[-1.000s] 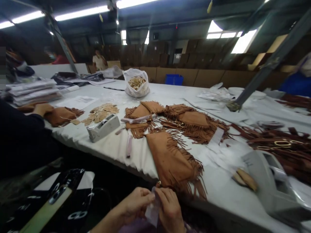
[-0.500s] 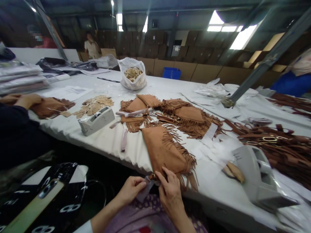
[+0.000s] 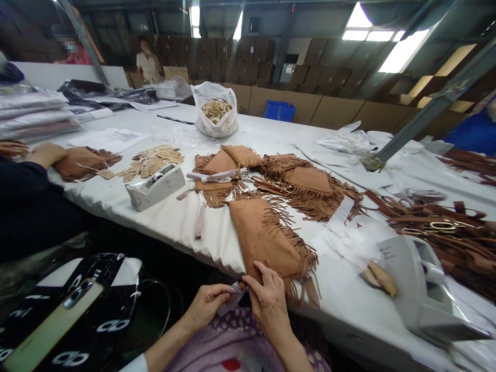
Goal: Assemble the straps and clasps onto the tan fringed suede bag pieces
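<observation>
A tan fringed suede bag (image 3: 263, 232) lies at the table's front edge, its near corner hanging toward my lap. My left hand (image 3: 207, 308) pinches a thin whitish wrapping sheet (image 3: 228, 305) beside that corner. Thumb and forefinger of my right hand (image 3: 268, 302) close on the small metal fitting (image 3: 242, 284) at the corner, while its other fingers rest on the suede. The wrap passes around or against the fitting; exactly how is hidden by the fingers. Behind it lie another fringed bag (image 3: 310, 181) and a bag with a wrapped strap (image 3: 215, 175).
A tape dispenser (image 3: 157, 187) stands left, another (image 3: 418, 289) right. Tan tags (image 3: 155, 160) lie piled near a plastic bag of tags (image 3: 216, 111). Brown straps (image 3: 445, 227) heap at right. A co-worker's hand (image 3: 48, 154) touches a bag at left. A phone (image 3: 54, 325) lies lower left.
The view has tilted slightly. My fingers have drawn closer around the fitting, and the wrap now covers more of it. The co-worker's hands at left have shifted.
</observation>
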### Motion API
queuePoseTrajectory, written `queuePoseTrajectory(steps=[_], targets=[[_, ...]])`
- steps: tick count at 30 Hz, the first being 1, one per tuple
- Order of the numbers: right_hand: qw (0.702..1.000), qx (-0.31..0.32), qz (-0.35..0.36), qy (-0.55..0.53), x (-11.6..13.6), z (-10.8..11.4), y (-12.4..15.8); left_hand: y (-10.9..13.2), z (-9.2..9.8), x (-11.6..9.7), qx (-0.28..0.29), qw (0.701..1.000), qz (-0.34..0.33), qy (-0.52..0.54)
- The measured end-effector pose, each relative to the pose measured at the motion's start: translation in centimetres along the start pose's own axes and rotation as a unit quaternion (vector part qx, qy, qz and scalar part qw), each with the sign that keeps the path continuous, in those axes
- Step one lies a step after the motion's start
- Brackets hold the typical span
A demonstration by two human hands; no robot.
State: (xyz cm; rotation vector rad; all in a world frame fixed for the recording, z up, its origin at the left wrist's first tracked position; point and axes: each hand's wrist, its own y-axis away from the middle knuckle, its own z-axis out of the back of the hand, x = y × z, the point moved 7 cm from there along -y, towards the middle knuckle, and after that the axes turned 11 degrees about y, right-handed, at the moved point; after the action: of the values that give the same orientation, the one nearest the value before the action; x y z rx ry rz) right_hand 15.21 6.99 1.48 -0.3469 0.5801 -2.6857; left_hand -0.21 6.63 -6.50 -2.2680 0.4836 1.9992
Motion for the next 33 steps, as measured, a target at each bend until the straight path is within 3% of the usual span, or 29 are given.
queuePoseTrajectory(steps=[7, 15, 21, 25, 29, 33], targets=[[1.000, 0.018, -0.013, -0.014, 0.1, 0.0, -0.4, -0.8, -0.8, -0.8, 0.052, 0.999, 0.008, 0.003], [0.999, 0.034, -0.013, -0.028, 0.0, 0.0, -0.5, -1.8, -1.8, 1.5, 0.084, 0.984, 0.142, 0.074], [0.999, 0.025, -0.010, -0.041, -0.2, 0.2, -0.6, -1.8, -2.0, 2.5, 0.130, 0.946, 0.225, 0.191], [0.999, 0.025, -0.009, -0.044, -0.4, 0.1, -0.6, -2.6, -2.5, 3.1, 0.101, 0.944, 0.215, 0.230], [0.998, 0.017, -0.004, -0.053, -0.7, 0.2, -0.6, -3.3, -2.7, 2.4, 0.072, 0.952, 0.185, 0.233], [0.996, 0.027, -0.010, -0.082, -1.3, -0.1, -0.7, -3.1, -3.6, 1.0, 0.098, 0.956, 0.174, 0.216]])
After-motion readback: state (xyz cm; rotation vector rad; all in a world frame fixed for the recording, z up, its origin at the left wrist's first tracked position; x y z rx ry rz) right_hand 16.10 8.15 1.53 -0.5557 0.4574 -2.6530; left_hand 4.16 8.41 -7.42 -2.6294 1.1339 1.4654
